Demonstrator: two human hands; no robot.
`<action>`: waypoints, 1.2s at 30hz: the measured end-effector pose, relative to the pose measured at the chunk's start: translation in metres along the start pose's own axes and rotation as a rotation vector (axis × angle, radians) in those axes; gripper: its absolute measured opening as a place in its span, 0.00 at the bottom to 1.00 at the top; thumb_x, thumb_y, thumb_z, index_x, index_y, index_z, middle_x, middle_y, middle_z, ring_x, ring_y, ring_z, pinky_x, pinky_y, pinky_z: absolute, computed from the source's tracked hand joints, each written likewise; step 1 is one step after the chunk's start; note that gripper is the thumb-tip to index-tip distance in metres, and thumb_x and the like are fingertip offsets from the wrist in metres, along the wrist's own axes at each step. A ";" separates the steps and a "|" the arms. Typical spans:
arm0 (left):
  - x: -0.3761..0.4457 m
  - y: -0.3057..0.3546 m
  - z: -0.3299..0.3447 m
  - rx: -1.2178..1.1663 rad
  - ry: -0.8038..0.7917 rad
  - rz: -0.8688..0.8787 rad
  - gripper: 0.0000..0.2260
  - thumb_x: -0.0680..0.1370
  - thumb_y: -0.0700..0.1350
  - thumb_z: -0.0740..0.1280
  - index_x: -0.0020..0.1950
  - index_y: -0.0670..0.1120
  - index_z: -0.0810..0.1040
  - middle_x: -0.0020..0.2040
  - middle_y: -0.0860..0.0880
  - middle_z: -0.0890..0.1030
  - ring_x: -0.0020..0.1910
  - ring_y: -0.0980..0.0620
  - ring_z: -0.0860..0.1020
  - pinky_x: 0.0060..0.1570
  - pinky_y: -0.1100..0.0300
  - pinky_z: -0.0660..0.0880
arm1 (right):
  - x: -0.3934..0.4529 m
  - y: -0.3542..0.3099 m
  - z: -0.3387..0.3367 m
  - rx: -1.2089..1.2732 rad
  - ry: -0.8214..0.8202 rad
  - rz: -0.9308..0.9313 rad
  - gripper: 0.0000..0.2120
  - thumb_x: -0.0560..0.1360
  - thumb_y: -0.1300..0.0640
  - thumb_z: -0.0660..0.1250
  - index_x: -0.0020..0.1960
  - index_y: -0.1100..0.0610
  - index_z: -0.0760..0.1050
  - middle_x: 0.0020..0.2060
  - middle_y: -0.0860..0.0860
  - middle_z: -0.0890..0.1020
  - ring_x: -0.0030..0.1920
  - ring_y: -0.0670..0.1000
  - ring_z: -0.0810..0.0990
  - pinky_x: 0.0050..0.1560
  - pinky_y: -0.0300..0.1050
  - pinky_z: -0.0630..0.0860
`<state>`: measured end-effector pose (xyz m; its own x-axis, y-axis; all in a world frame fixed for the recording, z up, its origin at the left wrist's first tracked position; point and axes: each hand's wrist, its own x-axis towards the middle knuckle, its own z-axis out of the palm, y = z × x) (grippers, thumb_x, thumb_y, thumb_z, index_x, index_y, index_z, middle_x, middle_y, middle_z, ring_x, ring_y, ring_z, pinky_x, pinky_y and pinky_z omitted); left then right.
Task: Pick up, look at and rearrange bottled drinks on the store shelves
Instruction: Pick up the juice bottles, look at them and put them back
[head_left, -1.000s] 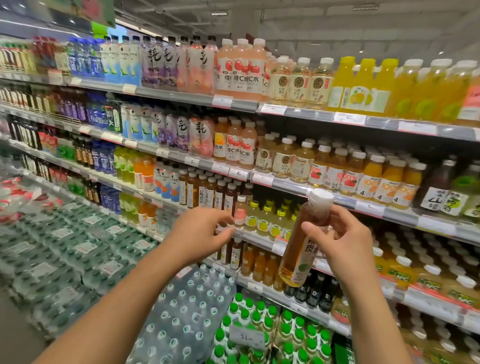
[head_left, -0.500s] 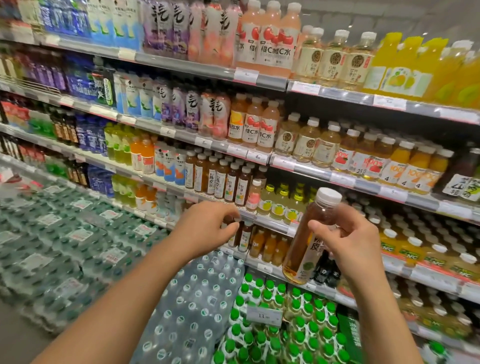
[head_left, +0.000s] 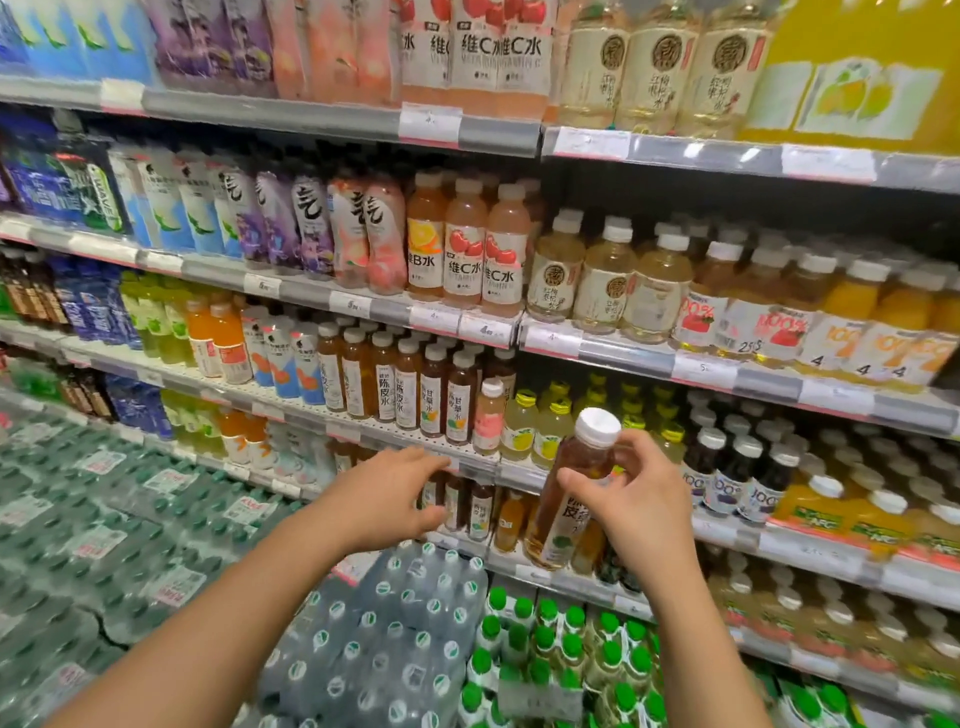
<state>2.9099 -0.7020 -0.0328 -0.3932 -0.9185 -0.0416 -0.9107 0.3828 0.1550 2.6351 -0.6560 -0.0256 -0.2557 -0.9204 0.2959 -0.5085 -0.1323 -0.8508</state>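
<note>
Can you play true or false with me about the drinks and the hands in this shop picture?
1. The right hand holds a brown tea bottle. True.
2. That bottle's cap is green. False: it is white.
3. The left hand holds a bottle too. False: its grip is empty, reaching toward the shelf edge.
4. Green-capped bottles stand below the hands. True.
5. The held bottle lies flat. False: it is nearly upright, slightly tilted.
</note>
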 end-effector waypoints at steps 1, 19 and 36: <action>0.014 -0.001 0.002 -0.007 -0.015 0.001 0.32 0.79 0.61 0.63 0.81 0.55 0.57 0.81 0.53 0.60 0.77 0.48 0.63 0.73 0.49 0.65 | 0.008 0.004 0.002 -0.006 -0.006 0.010 0.23 0.65 0.48 0.83 0.54 0.44 0.76 0.48 0.39 0.83 0.51 0.41 0.81 0.56 0.49 0.79; 0.254 -0.039 0.040 -0.170 0.080 0.131 0.30 0.80 0.48 0.63 0.80 0.48 0.57 0.78 0.46 0.61 0.69 0.42 0.73 0.60 0.46 0.75 | 0.038 0.028 0.033 -0.257 0.135 0.217 0.27 0.67 0.53 0.83 0.59 0.40 0.74 0.38 0.37 0.83 0.38 0.41 0.80 0.40 0.43 0.73; 0.256 -0.064 0.073 -0.271 0.149 0.186 0.16 0.79 0.45 0.68 0.65 0.53 0.71 0.62 0.50 0.70 0.48 0.44 0.80 0.44 0.50 0.78 | 0.077 0.017 0.077 -0.267 0.133 0.106 0.24 0.69 0.54 0.82 0.58 0.42 0.75 0.47 0.36 0.84 0.38 0.46 0.80 0.42 0.45 0.76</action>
<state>2.8586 -0.9541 -0.1258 -0.5076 -0.8478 0.1536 -0.7510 0.5227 0.4035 2.6699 -0.7570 -0.0509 -0.4152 -0.8654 0.2804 -0.6665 0.0796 -0.7412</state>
